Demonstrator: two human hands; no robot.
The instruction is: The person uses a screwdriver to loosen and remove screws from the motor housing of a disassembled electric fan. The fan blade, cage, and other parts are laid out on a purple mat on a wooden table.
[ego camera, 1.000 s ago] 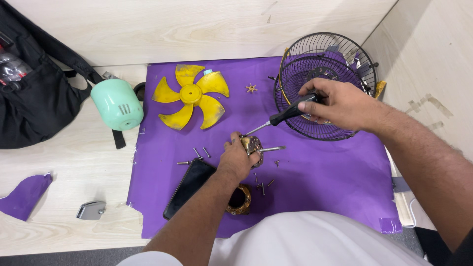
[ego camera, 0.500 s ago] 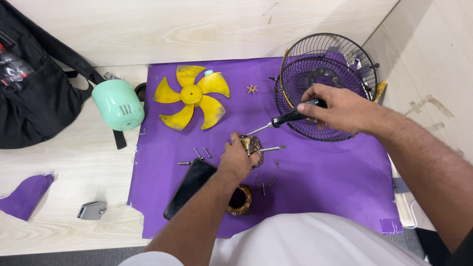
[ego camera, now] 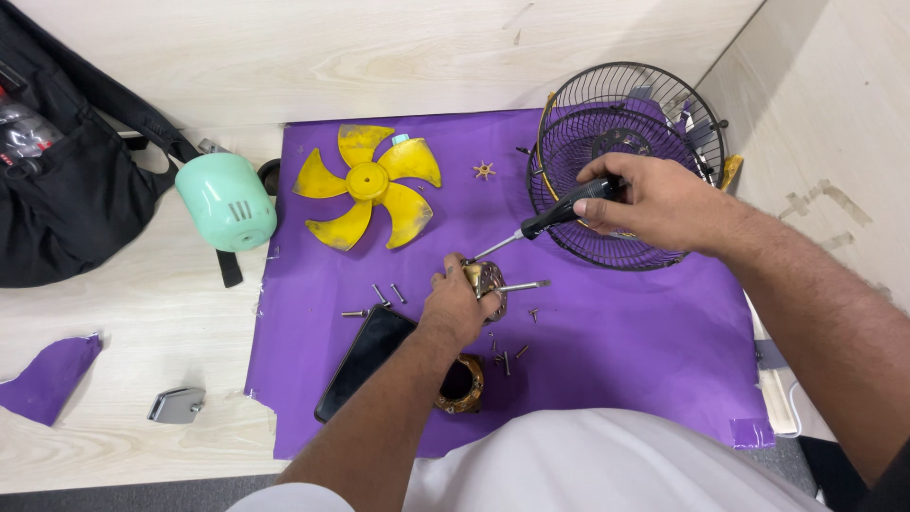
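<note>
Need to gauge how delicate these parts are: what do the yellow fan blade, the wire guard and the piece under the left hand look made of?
Yellow fan blade: likely moulded plastic, glossy, with grimy smudges. Wire guard: thin metal wires, dark painted or coated. Motor part held by the left hand: bare metal, silvery with a brassy sheen. The right hand holds a screwdriver: steel shaft, black handle, probably plastic.

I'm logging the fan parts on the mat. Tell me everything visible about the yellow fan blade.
The yellow fan blade is one plastic-looking piece with five broad curved blades around a round central hub. Its surface looks scuffed and dusty. It lies flat on the purple mat, near the far edge, between the mint-green housing and the wire grille. Neither hand touches it.
</note>
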